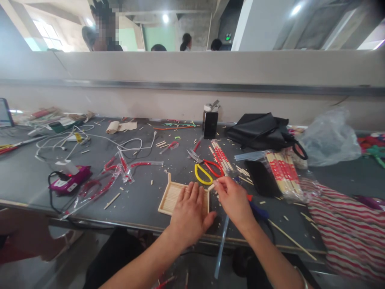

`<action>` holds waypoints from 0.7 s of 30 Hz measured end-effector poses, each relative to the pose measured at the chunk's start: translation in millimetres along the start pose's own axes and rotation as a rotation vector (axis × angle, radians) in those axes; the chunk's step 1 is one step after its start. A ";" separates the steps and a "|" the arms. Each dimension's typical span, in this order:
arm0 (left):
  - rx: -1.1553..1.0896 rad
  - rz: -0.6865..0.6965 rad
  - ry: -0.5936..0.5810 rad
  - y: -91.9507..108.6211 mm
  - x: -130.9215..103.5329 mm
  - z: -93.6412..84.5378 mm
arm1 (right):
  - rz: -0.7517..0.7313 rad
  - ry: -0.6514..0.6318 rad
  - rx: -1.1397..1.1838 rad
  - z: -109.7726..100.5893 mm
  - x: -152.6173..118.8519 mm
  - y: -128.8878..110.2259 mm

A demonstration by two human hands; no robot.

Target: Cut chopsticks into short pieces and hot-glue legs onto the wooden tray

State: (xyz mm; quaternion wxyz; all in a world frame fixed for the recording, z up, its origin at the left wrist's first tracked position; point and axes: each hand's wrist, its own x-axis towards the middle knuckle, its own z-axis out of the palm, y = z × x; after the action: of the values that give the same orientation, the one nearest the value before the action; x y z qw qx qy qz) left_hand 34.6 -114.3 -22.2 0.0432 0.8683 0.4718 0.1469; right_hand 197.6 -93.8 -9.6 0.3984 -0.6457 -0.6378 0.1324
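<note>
The left hand (190,208) lies flat, fingers extended, on the stick tray (168,197) near the front edge of the desk (136,202). The right hand (234,200) pinches a short stick (211,187) between closed fingers at the tray's far right corner.

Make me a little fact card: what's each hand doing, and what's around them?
Left hand: flat on the stick tray
Right hand: pinching a short stick at the tray's far right corner
Beyond the tray: pliers, one handle yellow, one red
Standing up: phone
Far left: purple power strip
Far right: striped cloth
</note>
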 end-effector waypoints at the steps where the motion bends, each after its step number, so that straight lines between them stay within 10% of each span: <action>1: 0.002 0.002 0.003 -0.1 -0.1 0.2 | 0.007 0.021 0.006 -1.3 0.3 -0.4; 21: 0.018 -0.009 0.032 2.0 -1.8 0.6 | 0.082 -0.064 0.403 -13.7 6.4 -21.7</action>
State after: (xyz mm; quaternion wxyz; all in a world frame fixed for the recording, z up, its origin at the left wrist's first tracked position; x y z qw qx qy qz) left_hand 35.5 -116.9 -22.8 0.0287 0.8640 0.4777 0.1563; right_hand 192.2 -95.4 16.3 0.4934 -0.5739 -0.5838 0.2938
